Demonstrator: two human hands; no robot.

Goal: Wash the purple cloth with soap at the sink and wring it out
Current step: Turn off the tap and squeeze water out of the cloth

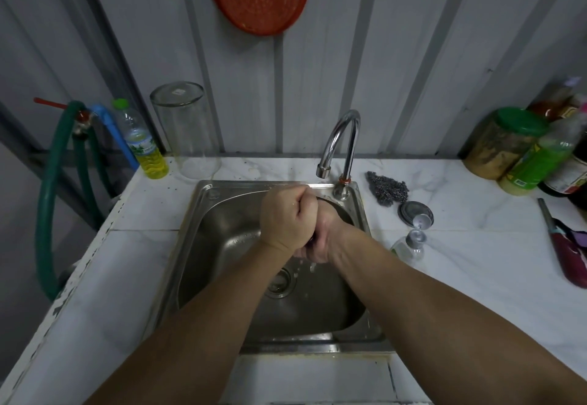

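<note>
Both of my hands are clenched together over the steel sink point(193, 246), just below and left of the faucet point(340, 138). My left hand point(286, 217) is a fist on top. My right hand point(322, 239) is wrapped underneath it. Only a dark sliver of the purple cloth point(310, 240) shows between the palms; the rest is hidden inside the grip. Water drops point(313, 266) fall from the hands toward the drain point(281, 280). No water runs from the faucet spout.
A small clear bottle point(409, 246) lies right of the sink by a metal lid point(416, 212) and steel wool point(387, 187). A yellow-liquid bottle point(149, 157) and glass jar point(187, 131) stand back left. Bottles point(540, 160) crowd the back right; a maroon lighter point(568, 252) lies at the right edge.
</note>
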